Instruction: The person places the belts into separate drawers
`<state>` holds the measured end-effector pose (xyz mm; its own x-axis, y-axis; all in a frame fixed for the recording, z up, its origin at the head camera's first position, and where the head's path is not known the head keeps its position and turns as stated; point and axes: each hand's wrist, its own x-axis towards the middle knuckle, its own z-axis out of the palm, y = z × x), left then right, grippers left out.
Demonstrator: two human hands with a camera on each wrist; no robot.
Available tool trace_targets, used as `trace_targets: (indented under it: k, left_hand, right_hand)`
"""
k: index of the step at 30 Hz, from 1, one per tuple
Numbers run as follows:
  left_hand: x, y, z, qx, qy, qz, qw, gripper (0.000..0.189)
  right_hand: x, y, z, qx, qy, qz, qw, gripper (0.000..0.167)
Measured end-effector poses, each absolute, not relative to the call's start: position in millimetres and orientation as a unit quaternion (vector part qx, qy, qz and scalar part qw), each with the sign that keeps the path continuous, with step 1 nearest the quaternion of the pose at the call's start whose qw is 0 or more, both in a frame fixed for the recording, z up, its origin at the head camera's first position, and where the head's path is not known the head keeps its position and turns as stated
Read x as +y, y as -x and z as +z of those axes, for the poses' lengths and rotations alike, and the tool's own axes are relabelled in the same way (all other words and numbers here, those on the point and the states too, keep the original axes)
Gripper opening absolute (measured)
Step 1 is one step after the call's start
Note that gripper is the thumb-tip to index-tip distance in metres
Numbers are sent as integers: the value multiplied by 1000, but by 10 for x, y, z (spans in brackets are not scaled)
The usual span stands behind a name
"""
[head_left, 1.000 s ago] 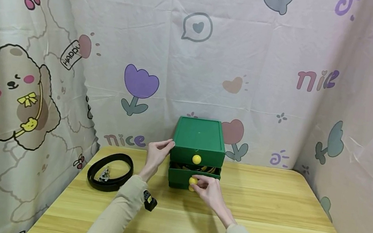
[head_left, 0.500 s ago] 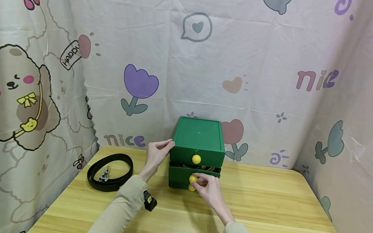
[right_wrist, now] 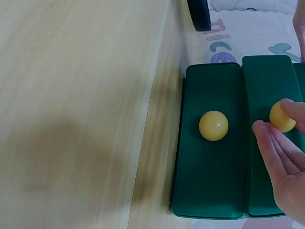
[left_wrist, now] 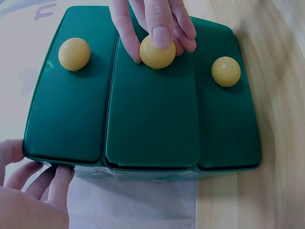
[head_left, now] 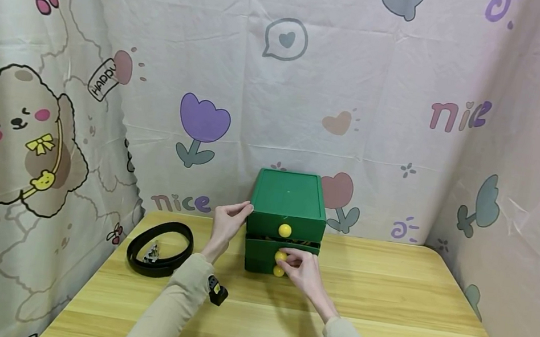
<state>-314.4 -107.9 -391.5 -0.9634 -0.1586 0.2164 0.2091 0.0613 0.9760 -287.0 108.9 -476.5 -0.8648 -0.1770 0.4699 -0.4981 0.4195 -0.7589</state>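
Note:
A green box (head_left: 289,194) of three stacked drawers, each with a round yellow knob, stands towards the back of the table. Its middle drawer (left_wrist: 152,119) sticks out a little past the other two fronts, leaving a thin dark gap under the top drawer (head_left: 262,224). With thumb and fingers my right hand (head_left: 306,274) pinches the middle knob (left_wrist: 157,53). My left hand (head_left: 227,223) grips the box's upper left corner, fingertips along its side edge in the left wrist view. Below the right fingers shows the bottom knob (right_wrist: 213,126). The drawer's contents are almost wholly hidden.
A coiled black belt (head_left: 133,247) with a silver buckle (head_left: 151,254) lies on the wooden table (head_left: 386,300), left of the box. Printed fabric (head_left: 280,95) hangs behind the table and on both sides.
The middle drawer has slid back into the box, narrowing the gap above it, with the right hand moving along on its knob. My left hand has stayed at the corner.

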Motion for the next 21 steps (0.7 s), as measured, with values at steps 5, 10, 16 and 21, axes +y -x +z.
trace_targets:
  k: [5,10,16,21]
  left_hand:
    - [-1077,3154,-3919,-714,17,-686,137,31]
    - [-1070,3154,-3916,-715,17,-685,141,31]
    - [-1069,3145,-3915,-718,20,-683,136,33]
    - [-1081,3143,-3917,-717,26,-684,133,35]
  right_hand:
    - [1090,2885,-4750,-829,-197,500,157,22]
    - [1089,2906,-4741,-830,-192,501,155,21]
    - [1083,2916,-4736,-832,-187,499,155,21]
    - [1080,2932,-4743,-831,-187,498,162,21]
